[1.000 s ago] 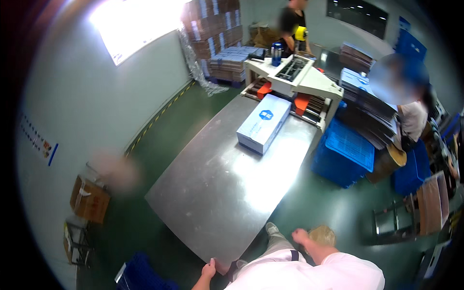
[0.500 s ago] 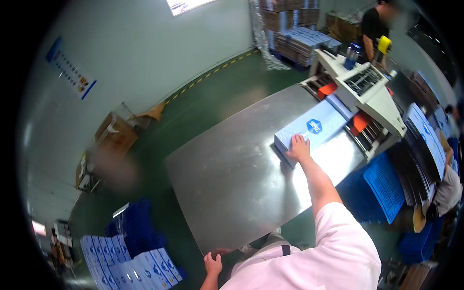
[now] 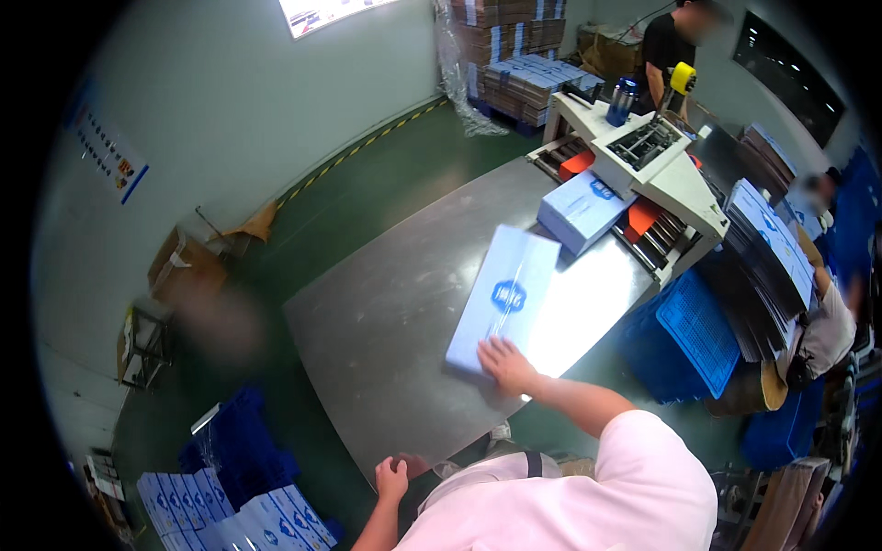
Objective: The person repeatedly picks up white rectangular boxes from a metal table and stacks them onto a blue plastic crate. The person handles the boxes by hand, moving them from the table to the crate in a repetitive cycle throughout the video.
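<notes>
The near box has moved away from the machine; another box juts out. Right grip splays atop the former; left grip hold unclear.

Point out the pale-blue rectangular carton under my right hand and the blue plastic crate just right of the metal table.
Pale-blue rectangular carton [image 3: 508, 296]: head view, on the middle of its upward face.
Blue plastic crate [image 3: 694, 332]: head view, on its grid-patterned face.
</notes>
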A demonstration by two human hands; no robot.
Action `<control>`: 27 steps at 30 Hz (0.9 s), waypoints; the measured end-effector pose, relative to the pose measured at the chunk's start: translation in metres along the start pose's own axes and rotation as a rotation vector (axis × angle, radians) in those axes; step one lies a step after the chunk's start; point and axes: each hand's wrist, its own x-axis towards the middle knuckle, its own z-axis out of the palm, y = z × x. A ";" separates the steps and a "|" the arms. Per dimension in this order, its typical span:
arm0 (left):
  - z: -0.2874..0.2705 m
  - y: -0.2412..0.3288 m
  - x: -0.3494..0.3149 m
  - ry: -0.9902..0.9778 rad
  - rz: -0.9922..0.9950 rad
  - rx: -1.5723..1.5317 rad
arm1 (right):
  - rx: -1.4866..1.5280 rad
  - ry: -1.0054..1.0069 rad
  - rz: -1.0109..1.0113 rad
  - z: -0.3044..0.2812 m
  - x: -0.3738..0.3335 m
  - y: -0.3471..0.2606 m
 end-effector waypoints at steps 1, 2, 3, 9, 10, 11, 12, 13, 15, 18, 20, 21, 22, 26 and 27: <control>-0.004 0.008 0.012 0.015 0.045 -0.003 | 0.009 0.020 -0.100 0.005 -0.019 -0.005; -0.007 0.015 0.019 0.028 0.080 -0.004 | 0.109 0.023 -0.160 0.005 -0.036 -0.011; -0.010 0.021 0.024 0.015 0.091 -0.016 | 0.218 0.020 -0.218 0.004 -0.056 -0.021; -0.015 0.057 0.041 -0.166 0.140 -0.138 | 0.658 0.177 0.640 0.007 -0.083 -0.006; -0.007 0.065 0.042 -0.218 0.179 -0.151 | 0.913 0.167 0.664 0.026 -0.070 0.002; 0.001 0.074 0.041 -0.271 0.232 -0.165 | 1.163 0.170 0.687 0.040 -0.053 0.010; 0.010 0.081 0.035 -0.302 0.251 -0.176 | 1.414 0.173 0.702 0.054 -0.043 0.013; 0.014 0.085 0.031 -0.307 0.255 -0.185 | 1.403 0.231 0.668 0.053 -0.026 0.005; 0.018 0.089 0.023 -0.323 0.232 -0.256 | 1.367 0.349 0.639 0.030 -0.005 -0.025; 0.033 0.100 0.017 -0.239 0.216 -0.400 | 1.534 0.214 0.448 0.012 0.022 -0.048; 0.042 0.107 0.017 -0.079 0.120 -0.267 | 1.419 0.203 0.292 0.063 0.045 -0.054; 0.040 0.101 0.018 0.022 0.057 -0.199 | 1.386 0.126 0.291 0.071 0.057 -0.070; 0.038 0.093 0.020 0.102 0.042 -0.302 | 1.348 0.049 0.287 0.075 0.066 -0.076; 0.009 0.056 0.018 0.153 0.005 -0.268 | 0.863 -0.015 0.021 0.015 0.097 -0.045; 0.001 0.050 0.015 0.142 -0.005 -0.268 | 0.632 0.062 0.052 -0.006 0.109 -0.019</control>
